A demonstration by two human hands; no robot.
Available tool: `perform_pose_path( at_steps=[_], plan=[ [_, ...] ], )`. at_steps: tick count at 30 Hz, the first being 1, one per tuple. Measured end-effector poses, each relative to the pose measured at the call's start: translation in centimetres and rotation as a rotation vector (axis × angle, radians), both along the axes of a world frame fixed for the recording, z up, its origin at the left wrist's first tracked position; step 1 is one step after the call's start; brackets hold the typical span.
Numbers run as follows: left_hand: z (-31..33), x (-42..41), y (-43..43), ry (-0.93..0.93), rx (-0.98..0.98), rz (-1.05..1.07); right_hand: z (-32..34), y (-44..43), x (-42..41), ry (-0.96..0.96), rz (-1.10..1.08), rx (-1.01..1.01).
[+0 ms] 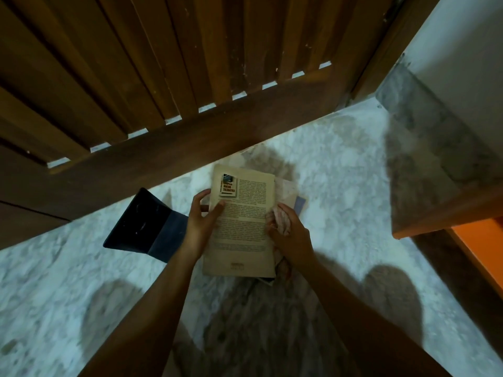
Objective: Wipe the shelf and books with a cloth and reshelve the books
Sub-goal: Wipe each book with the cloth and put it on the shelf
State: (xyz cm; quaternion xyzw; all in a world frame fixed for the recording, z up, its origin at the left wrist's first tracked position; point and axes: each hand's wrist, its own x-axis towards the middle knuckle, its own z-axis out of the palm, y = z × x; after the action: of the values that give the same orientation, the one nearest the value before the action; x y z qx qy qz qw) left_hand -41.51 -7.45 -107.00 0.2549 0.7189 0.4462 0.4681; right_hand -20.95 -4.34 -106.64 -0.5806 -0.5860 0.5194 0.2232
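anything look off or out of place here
Yes: a dark blue book lies splayed open on the floor beside the left hand. Under the beige book that hand grips, other books sit askew, edges poking out past the right hand, which holds the cloth.

The pale marbled floor [340, 186] carries a dark open folder [144, 221], left of centre. Just beside it is a pile of books [242, 227]; whether it rests on the floor is unclear. A slatted wooden frame [190, 137] stands along the far edge.
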Motion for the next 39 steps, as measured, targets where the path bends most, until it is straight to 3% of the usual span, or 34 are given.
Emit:
perform_pose_path(
  at_steps=[4,15,22,26,35,39],
  plan=[
    [0.1,-0.2,0.3,-0.203,-0.014,-0.033,0.1,-0.2,-0.1,0.008,-0.040,-0.010],
    [7.2,3.0,-1.2,-0.137,0.181,-0.055,4.3,-1.4,1.7,-0.019,-0.146,-0.042],
    [16.1,5.5,-2.2,-0.133,0.358,-0.034,12.3,-1.5,3.6,0.235,-0.359,0.068],
    [21.1,7.4,-3.2,-0.309,0.447,0.038,17.4,-2.6,4.7,0.376,-0.432,0.149],
    [29.4,12.3,-5.2,-0.384,0.593,0.073,23.7,-7.0,10.3,0.405,-0.262,0.307],
    [31.5,14.1,-5.8,-0.396,0.619,0.065,25.5,-7.7,11.3,0.354,-0.326,0.405]
  ],
)
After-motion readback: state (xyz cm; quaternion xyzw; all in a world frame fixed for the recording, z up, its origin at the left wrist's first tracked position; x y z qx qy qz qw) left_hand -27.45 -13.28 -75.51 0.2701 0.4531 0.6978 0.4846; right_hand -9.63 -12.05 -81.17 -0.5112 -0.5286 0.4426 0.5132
